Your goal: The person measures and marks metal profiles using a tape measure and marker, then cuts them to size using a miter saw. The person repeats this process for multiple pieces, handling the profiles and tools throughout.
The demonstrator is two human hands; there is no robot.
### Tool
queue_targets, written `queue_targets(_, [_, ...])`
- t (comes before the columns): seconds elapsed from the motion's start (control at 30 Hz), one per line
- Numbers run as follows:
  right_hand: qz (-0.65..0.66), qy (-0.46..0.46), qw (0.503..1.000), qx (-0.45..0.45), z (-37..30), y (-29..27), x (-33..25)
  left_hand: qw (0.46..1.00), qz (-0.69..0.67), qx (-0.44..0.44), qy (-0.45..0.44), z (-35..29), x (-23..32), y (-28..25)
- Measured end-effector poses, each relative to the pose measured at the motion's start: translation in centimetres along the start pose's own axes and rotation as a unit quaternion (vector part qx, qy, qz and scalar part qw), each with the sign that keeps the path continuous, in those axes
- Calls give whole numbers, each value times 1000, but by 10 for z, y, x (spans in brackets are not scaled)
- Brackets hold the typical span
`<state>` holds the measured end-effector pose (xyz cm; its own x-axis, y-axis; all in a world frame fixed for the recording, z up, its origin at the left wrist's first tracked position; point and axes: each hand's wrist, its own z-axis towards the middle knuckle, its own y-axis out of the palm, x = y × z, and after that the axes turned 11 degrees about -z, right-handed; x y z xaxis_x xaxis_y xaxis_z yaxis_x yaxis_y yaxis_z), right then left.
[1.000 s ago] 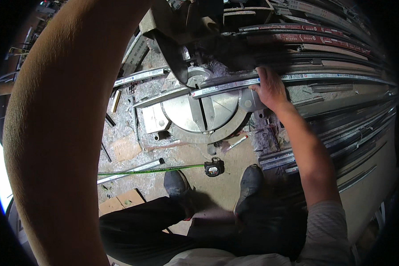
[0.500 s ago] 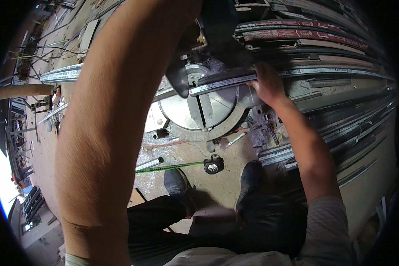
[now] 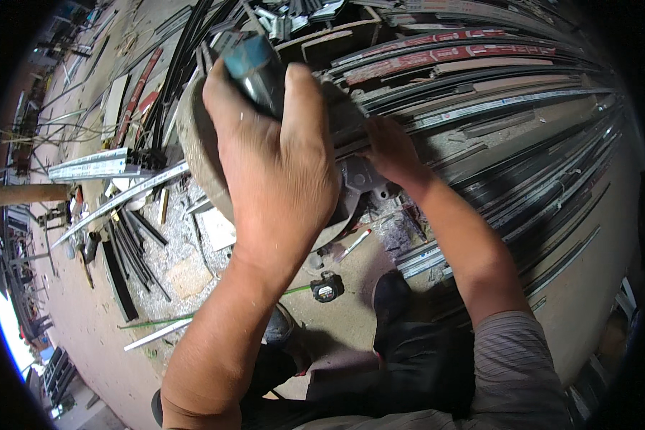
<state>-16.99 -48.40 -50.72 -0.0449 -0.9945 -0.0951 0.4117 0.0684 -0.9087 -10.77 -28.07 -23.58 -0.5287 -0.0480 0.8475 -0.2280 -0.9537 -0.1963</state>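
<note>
By the right hand (image 3: 395,152), the nearer one, a metal profile (image 3: 480,107) was gripped just right of the miter saw (image 3: 256,75), its long axis running rightward from the saw. The saw was partly covered by the left hand (image 3: 276,165), whose closure could not be told.

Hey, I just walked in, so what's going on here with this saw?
A person has the left hand wrapped around the teal-and-black upper part of a miter saw, while the right hand grips a long metal profile at the saw. The left hand and saw hide where the blade would meet it. On the floor, a tape measure lies with its green tape pulled out leftward, and a marker pen lies nearby.
</note>
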Motion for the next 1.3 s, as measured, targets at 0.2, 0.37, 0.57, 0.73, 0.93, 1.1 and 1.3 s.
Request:
queue_targets(0.2, [12, 4, 1000, 18, 5, -3, -6, 994, -57, -10, -94, -29, 14, -1])
queue_targets(0.37, [28, -19, 998, 50, 3, 8, 1, 994, -70, 9, -86, -49, -1, 1])
queue_targets(0.57, [66, -14, 997, 41, 3, -3, 0, 995, -68, 5, -68, -63, -7, 3])
queue_targets(0.73, [75, -14, 995, 63, 2, -2, 1, 998, -38, 1, -40, -68, -11, 4])
queue_targets(0.93, [66, -20, 997, 34, 1, 4, 3, 1000, 23, -3, -21, -72, -11, 2])
queue_targets(1.1, [72, -29, 995, 63, -1, 1, 5, 1000, 17, -1, -23, -78, -12, 5])
queue_targets(1.3, [75, -25, 994, 70, 1, 6, 4, 1000, 4, 13, -11, -84, -15, 6])
